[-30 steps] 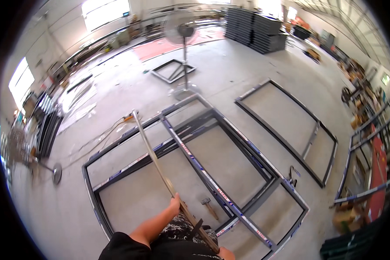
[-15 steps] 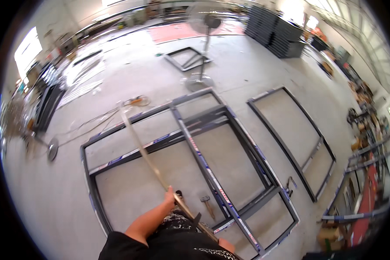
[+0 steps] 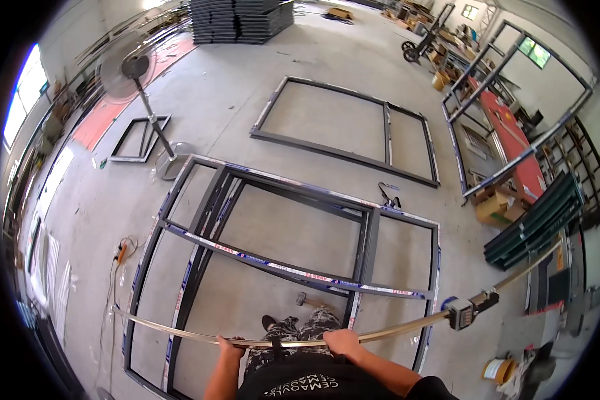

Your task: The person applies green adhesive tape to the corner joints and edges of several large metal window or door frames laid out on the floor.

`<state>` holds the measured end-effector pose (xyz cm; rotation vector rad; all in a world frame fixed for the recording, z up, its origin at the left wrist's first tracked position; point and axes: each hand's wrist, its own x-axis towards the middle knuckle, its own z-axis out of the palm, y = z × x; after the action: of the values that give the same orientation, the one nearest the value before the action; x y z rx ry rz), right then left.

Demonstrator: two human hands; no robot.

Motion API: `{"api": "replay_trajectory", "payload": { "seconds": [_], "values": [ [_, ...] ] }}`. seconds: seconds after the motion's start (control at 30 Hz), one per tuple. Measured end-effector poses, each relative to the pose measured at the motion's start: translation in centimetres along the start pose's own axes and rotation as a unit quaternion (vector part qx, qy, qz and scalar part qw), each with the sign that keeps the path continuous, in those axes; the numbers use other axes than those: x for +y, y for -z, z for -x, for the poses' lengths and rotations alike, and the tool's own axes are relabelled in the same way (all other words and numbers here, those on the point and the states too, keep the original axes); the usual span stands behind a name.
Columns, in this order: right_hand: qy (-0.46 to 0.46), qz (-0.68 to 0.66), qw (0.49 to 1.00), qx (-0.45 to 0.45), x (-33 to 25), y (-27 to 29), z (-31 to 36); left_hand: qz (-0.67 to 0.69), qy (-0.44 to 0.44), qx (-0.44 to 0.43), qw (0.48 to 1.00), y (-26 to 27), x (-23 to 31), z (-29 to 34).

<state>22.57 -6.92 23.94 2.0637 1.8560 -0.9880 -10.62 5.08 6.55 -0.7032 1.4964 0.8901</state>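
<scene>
A long, thin gold-coloured metal bar runs across in front of my body, bowed by the lens. My left hand is closed on it left of my legs, and my right hand grips it further right. Between them a small dark piece sits against the bar. Toward its right part a dark grey block-like device shows; whether it is fixed to the bar I cannot tell. Beyond the bar lies a large dark metal frame with printed film strips. Inside it, near my feet, rests a hammer.
Another frame lies on the floor beyond. A pedestal fan stands at far left by a small frame. A clamp-like black tool lies between the frames. An upright frame, cardboard box and dark green stacked panels stand right.
My view has turned to the right. The bar has swung from pointing away from me to lying crosswise before my body, with both hands on it.
</scene>
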Motion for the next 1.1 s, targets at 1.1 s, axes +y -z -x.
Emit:
{"api": "replay_trajectory", "payload": {
  "seconds": [1.1],
  "values": [
    [-0.110,-0.206,0.971,-0.051,20.1,5.1,-1.0,-0.200,-0.205,-0.205,0.936,-28.9,-17.1,13.5]
  ]
}}
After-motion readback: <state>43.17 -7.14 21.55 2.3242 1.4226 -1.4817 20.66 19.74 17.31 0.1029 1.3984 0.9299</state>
